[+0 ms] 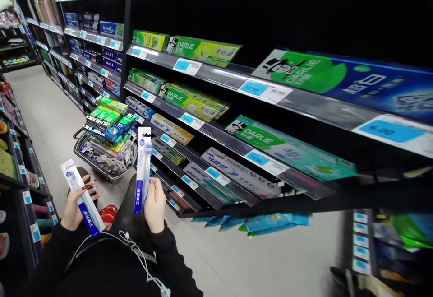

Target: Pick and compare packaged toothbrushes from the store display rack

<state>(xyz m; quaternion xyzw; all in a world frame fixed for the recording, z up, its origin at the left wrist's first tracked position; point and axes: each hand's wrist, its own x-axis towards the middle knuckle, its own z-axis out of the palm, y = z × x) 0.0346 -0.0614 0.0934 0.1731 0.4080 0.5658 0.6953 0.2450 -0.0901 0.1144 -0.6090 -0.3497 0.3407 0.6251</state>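
Note:
My left hand [75,204] holds a packaged toothbrush [84,202] in a white and blue blister pack, tilted to the left, with some fingers spread behind it. In my right hand [155,204] is a second packaged toothbrush [141,175], nearly upright, pinched along its right edge with the thumb in front. Both packs are raised above my lap, apart from each other. Beyond them on the floor stands a dark basket [78,149] filled with many packaged toothbrushes [104,155]. Green and blue toothpaste boxes [108,116] are stacked on top of it.
Shelves of toothpaste boxes [203,52] with price tags [187,66] run along the right. A lower shelf unit [25,170] lines the left side of the aisle floor [40,112]. A white earphone cable [140,254] hangs across my lap. Blue packets [274,223] lie below the shelf.

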